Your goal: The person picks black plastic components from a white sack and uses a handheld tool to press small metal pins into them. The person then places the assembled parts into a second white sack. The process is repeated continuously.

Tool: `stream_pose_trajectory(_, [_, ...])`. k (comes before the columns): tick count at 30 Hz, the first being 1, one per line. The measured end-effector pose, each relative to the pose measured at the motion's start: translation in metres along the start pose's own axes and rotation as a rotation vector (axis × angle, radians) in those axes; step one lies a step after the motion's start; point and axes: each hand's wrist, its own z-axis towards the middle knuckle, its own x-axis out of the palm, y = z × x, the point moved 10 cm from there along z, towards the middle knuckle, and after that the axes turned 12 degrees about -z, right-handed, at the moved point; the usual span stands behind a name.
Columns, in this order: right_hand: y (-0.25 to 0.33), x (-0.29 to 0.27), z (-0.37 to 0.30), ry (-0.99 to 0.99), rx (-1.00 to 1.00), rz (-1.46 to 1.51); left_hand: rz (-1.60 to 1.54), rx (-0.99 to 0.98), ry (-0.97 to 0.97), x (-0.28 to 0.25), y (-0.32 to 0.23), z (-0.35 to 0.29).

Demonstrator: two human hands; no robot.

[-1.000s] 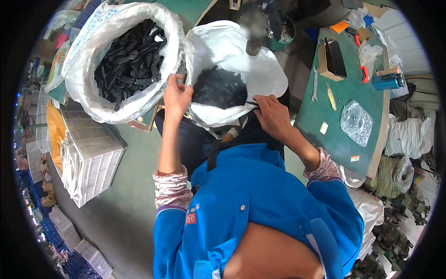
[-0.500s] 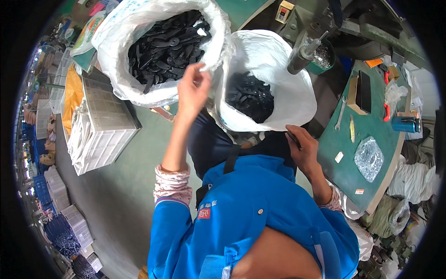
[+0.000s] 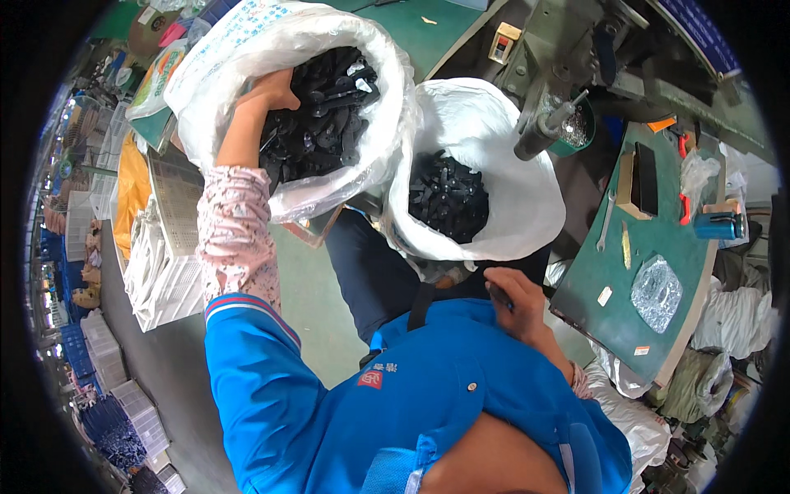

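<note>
My left hand (image 3: 273,92) reaches into the large white sack (image 3: 216,105) at the far left. Its fingertips are hidden among the flat, oblong black parts (image 3: 329,123) heaped there, so what they grip does not show. Close to my lap, my right hand (image 3: 522,306) is closed on a small black part (image 3: 499,296), mostly covered by the fingers. Between my hands, nearer my legs, stands a second white sack (image 3: 527,206) with a smaller pile of black parts (image 3: 448,196) at its bottom.
A machine with a metal cylinder (image 3: 539,136) rises behind the second sack. The green table (image 3: 588,255) at right bears a wrench (image 3: 606,221), a clear plastic bag (image 3: 656,292) and a blue cylindrical container (image 3: 718,226). White crates (image 3: 169,284) stand at left.
My left hand has moved left and away from me, from the sack's near rim into the heap of black parts. My right hand has drawn slightly nearer my body, still holding the small part.
</note>
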Motion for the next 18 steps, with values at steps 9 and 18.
stream_pose_trajectory(9, [-0.004, 0.016, 0.003, 0.099, 0.061, 0.019, 0.097, -0.095, 0.157, -0.023, -0.028, -0.002])
stream_pose_trajectory(18, [0.006, 0.027, 0.017, 0.14, -0.005, 0.047, -0.004, -0.107, 0.108, 0.002, -0.015, 0.0])
